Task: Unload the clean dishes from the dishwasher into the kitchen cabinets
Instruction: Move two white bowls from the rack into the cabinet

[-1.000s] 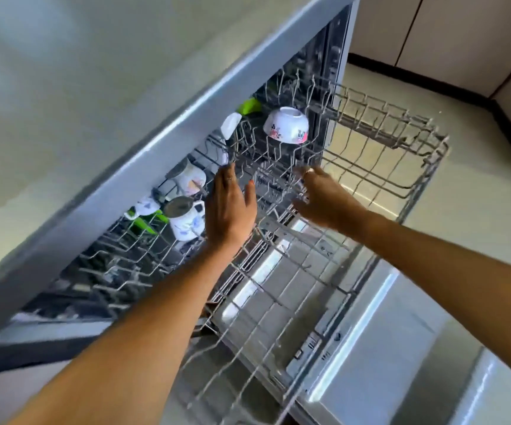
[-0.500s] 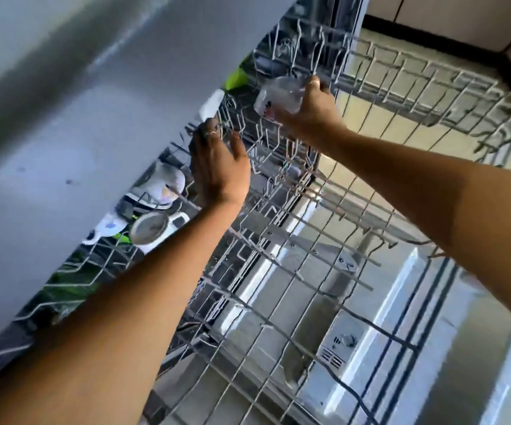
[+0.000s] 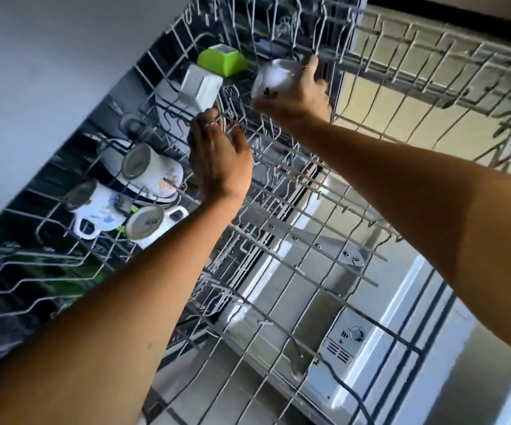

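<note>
Your forearms run out of frame at the near edge. Three mugs [image 3: 143, 191] lie on the left of the rack [image 3: 309, 271], partly behind wires. Your left hand [image 3: 217, 161] rests flat and open on the tines, holding nothing. Farther, your right hand [image 3: 297, 90] wraps a blurred white bowl [image 3: 271, 78]; its fingers are mostly hidden.
</note>
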The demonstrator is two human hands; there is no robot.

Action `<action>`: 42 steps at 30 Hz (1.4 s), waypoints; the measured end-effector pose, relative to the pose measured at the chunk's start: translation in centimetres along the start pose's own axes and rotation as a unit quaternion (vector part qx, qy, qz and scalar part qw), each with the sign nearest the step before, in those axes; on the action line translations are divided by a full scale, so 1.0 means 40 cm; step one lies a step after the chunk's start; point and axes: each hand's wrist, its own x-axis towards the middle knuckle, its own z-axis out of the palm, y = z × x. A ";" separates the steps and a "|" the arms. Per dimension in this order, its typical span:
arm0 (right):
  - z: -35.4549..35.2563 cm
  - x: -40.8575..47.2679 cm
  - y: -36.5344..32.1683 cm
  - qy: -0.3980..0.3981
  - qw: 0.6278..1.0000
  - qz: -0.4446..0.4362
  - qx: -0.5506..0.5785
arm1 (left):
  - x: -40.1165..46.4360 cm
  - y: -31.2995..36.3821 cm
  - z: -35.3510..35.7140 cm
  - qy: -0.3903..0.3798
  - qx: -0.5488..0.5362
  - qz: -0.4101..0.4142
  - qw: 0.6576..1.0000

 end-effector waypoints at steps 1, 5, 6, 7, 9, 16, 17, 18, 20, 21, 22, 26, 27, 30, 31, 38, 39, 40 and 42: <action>-0.004 -0.007 0.000 0.000 1.000 -0.010 0.014 | 0.000 0.000 0.000 -0.003 0.002 0.002 1.000; -0.023 -0.036 0.010 -0.031 0.996 -0.037 0.078 | -0.015 0.007 -0.011 -0.020 0.015 -0.003 1.000; -0.033 -0.044 0.014 -0.041 0.994 -0.043 0.089 | -0.025 0.011 -0.014 -0.027 0.023 0.002 0.999; -0.052 -0.061 0.013 -0.046 0.993 -0.050 0.095 | -0.039 0.017 -0.021 -0.031 0.029 0.014 0.999; -0.083 -0.086 0.024 -0.055 0.991 -0.068 0.096 | -0.067 0.021 -0.030 -0.039 0.039 0.045 0.997; -0.145 -0.201 0.069 -0.072 0.981 -0.090 0.158 | -0.132 -0.007 -0.094 -0.058 0.085 0.066 0.993; -0.152 -0.215 0.073 -0.073 0.980 -0.090 0.163 | -0.134 -0.010 -0.104 -0.056 0.089 0.065 0.992; -0.161 -0.229 0.073 -0.075 0.979 -0.094 0.164 | -0.131 -0.015 -0.113 -0.055 0.093 0.062 0.992; -0.177 -0.249 0.069 -0.077 0.980 -0.105 0.149 | -0.122 -0.020 -0.126 -0.052 0.109 0.053 0.991; -0.183 -0.255 0.067 -0.078 0.980 -0.110 0.146 | -0.113 -0.021 -0.130 -0.051 0.121 0.054 0.990; -0.188 -0.260 0.068 -0.076 0.979 -0.115 0.149 | -0.102 -0.017 -0.130 -0.053 0.130 0.059 0.988; -0.193 -0.254 0.094 -0.066 0.977 -0.112 0.171 | -0.038 0.007 -0.095 -0.064 0.146 0.080 0.984; -0.192 -0.248 0.101 -0.066 0.976 -0.112 0.174 | -0.017 0.013 -0.077 -0.066 0.153 0.080 0.983; -0.195 -0.231 0.120 -0.061 0.980 -0.114 0.152 | 0.055 0.028 -0.017 -0.080 0.181 0.056 0.979; -0.196 -0.228 0.125 -0.061 0.981 -0.118 0.142 | 0.080 0.030 -0.002 -0.085 0.183 0.039 0.979; -0.195 -0.193 0.145 -0.077 0.979 -0.145 0.125 | 0.226 0.003 0.061 -0.125 0.179 -0.120 0.968; -0.192 -0.188 0.145 -0.079 0.978 -0.140 0.131 | 0.236 -0.002 0.066 -0.131 0.186 -0.128 0.965; -0.189 -0.185 0.146 -0.081 0.977 -0.136 0.140 | 0.243 -0.006 0.069 -0.137 0.192 -0.132 0.963; -0.183 -0.182 0.145 -0.084 0.977 -0.134 0.145 | 0.254 -0.009 0.074 -0.138 0.201 -0.140 0.960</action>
